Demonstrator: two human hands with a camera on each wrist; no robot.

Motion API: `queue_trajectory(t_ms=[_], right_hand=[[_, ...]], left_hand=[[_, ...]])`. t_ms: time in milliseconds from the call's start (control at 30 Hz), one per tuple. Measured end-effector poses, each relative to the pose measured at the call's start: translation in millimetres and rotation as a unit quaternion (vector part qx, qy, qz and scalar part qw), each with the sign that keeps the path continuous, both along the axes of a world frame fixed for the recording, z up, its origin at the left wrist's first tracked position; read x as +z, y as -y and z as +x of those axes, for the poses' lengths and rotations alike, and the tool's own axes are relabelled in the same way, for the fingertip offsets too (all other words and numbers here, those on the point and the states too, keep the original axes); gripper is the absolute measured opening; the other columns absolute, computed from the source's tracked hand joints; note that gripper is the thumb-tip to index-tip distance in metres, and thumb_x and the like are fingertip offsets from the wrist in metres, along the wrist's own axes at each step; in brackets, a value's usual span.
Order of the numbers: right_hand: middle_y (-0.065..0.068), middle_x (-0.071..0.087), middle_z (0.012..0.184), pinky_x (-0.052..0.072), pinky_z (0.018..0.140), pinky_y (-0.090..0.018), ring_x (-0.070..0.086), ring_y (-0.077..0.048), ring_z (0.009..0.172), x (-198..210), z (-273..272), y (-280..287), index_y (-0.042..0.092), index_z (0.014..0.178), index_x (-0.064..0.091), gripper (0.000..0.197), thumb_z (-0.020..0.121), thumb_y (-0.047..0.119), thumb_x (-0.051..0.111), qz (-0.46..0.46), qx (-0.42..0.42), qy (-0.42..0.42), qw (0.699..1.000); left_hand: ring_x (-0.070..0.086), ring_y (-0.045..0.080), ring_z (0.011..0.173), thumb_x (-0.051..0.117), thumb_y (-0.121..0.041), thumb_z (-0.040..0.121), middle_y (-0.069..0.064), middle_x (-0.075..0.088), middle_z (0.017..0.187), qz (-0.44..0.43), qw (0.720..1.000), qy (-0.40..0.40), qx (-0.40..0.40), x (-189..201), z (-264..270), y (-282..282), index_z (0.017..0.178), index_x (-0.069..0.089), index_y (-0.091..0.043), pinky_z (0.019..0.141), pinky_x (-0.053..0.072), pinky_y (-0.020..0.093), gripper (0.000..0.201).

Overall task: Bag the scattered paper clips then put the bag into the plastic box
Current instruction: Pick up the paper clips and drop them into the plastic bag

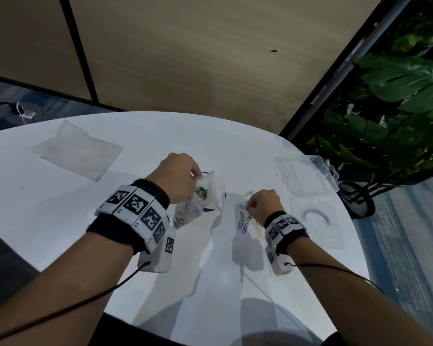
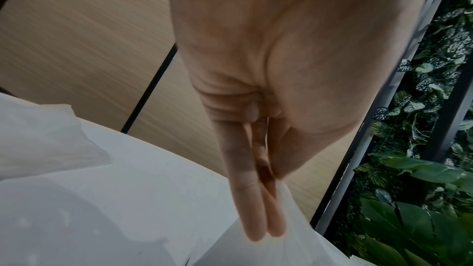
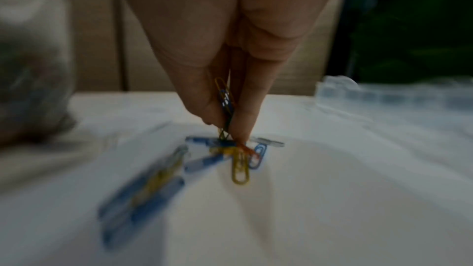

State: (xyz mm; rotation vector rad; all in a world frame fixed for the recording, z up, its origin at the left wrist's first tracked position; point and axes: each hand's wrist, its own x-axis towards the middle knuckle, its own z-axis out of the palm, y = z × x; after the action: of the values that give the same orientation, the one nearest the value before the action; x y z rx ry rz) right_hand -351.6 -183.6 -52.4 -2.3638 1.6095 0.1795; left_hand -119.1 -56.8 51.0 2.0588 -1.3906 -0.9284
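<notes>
The left hand (image 1: 179, 177) is pinching the top edge of the small clear bag (image 1: 198, 198) and lifting it a little, so the mouth is staying open and facing the other hand. That way new clips can be dropping straight in. Some paper clips (image 1: 201, 192) are already sitting inside the bag, near the middle of the round white table (image 1: 60, 221). In the left wrist view, two fingers (image 2: 252, 199) are lying flat on the bag's thin plastic while the thumb is squeezing from behind. The right hand (image 1: 261, 204) is reaching down with its fingertips pressed together, gripping a few clips; the right wrist view is showing a yellow and a blue one caught between thumb and finger (image 3: 244, 116). More loose clips (image 1: 243, 221) are lying in a little pile just under that hand, close to the bag, so the trip from pile to bag is short. One green clip (image 1: 248, 193) is lying alone, a bit farther toward the far edge. The plastic box (image 1: 308, 174) is waiting open near the right edge of the table, well apart from the bag, ready for the bag once it is full. A flat pack of clear bags (image 1: 78, 149) is resting near the far left edge. Both wrists are wearing bands with black and white square codes (image 1: 135, 203); I cannot read any words or brand names anywhere.
</notes>
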Motion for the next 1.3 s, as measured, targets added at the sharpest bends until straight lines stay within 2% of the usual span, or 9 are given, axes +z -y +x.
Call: queue_trajectory(t_ms=[100,233,333,567,800,933,1000,1100,1300], right_hand=[[-0.002,0.076,0.074,0.058,0.074,-0.02,0.069,-0.01,0.068,19,-14,17,0.013,0.075,0.08,0.006,0.075,0.01,0.075,0.054,-0.139,0.159,0.976],[-0.025,0.07,0.088,0.062,0.074,-0.03,0.07,-0.032,0.076,72,-3,11,-0.008,0.082,0.069,0.006,0.077,-0.012,0.071,0.237,-0.265,0.514,0.78],[-0.022,0.07,0.086,0.06,0.074,-0.025,0.072,-0.03,0.078,109,25,-12,-0.008,0.086,0.067,0.009,0.08,-0.014,0.066,0.322,-0.192,0.572,0.73],[-0.023,0.073,0.09,0.059,0.084,-0.038,0.072,-0.027,0.081,97,71,-51,-0.003,0.089,0.075,0.011,0.078,-0.002,0.075,0.301,-0.015,0.39,0.87],[-0.013,0.074,0.104,0.06,0.083,-0.039,0.07,-0.025,0.101,98,44,-17,0.005,0.099,0.075,0.013,0.09,0.007,0.065,0.271,-0.062,0.418,0.865],[-0.009,0.057,0.138,0.04,0.11,-0.04,0.052,-0.028,0.128,36,5,24,0.016,0.13,0.06,0.036,0.098,0.03,0.052,0.131,-0.065,0.074,0.986],[-0.013,0.035,0.154,0.032,0.111,-0.038,0.039,-0.031,0.138,3,-2,22,0.01,0.146,0.037,0.062,0.097,0.049,0.038,0.152,-0.066,-0.047,0.985],[-0.013,0.004,0.163,0.019,0.118,-0.041,0.011,-0.032,0.149,-25,17,4,0.011,0.154,0.013,0.076,0.094,0.056,0.029,0.17,-0.037,-0.024,0.984],[-0.017,-0.006,0.162,0.014,0.122,-0.048,0.0,-0.034,0.15,-33,51,-68,0.01,0.155,0.005,0.072,0.098,0.049,0.026,0.09,0.227,-0.07,0.967]], left_hand=[[0.076,0.02,0.071,0.052,-0.006,0.097,0.012,0.075,0.079,0.0,1.0,-0.001,-0.006,1,-2,0,0.113,0.07,-0.008,0.08,0.062,0.039,0.024],[0.075,0.023,0.076,0.051,-0.004,0.097,0.014,0.075,0.085,-0.005,1.0,-0.006,-0.006,1,-6,2,0.112,0.07,-0.007,0.082,0.062,0.04,0.025],[0.076,0.025,0.076,0.051,-0.002,0.096,0.011,0.072,0.085,-0.002,1.0,-0.016,-0.005,1,-12,4,0.111,0.071,-0.006,0.081,0.062,0.04,0.025],[0.071,0.031,0.09,0.058,-0.005,0.092,0.012,0.071,0.098,0.0,1.0,0.0,0.012,-2,-17,4,0.11,0.074,-0.01,0.084,0.061,0.042,0.024],[0.071,0.032,0.092,0.053,0.001,0.091,0.01,0.069,0.09,-0.005,0.999,0.001,0.031,1,-5,0,0.106,0.073,-0.007,0.085,0.061,0.041,0.026],[0.072,0.031,0.088,0.054,0.004,0.091,0.003,0.064,0.075,0.002,1.0,0.007,0.03,3,2,-7,0.103,0.074,-0.005,0.08,0.062,0.042,0.025],[0.072,0.031,0.087,0.054,0.003,0.091,0.009,0.069,0.082,0.003,1.0,0.007,0.03,4,5,-11,0.105,0.074,-0.005,0.08,0.063,0.042,0.025],[0.073,0.031,0.087,0.054,0.002,0.091,0.013,0.071,0.092,0.007,1.0,0.009,0.029,5,11,-15,0.106,0.073,-0.005,0.08,0.063,0.041,0.025],[0.073,0.03,0.085,0.052,0.003,0.09,0.003,0.062,0.073,0.02,0.999,0.021,0.022,6,13,-18,0.105,0.073,-0.005,0.079,0.063,0.041,0.027]])
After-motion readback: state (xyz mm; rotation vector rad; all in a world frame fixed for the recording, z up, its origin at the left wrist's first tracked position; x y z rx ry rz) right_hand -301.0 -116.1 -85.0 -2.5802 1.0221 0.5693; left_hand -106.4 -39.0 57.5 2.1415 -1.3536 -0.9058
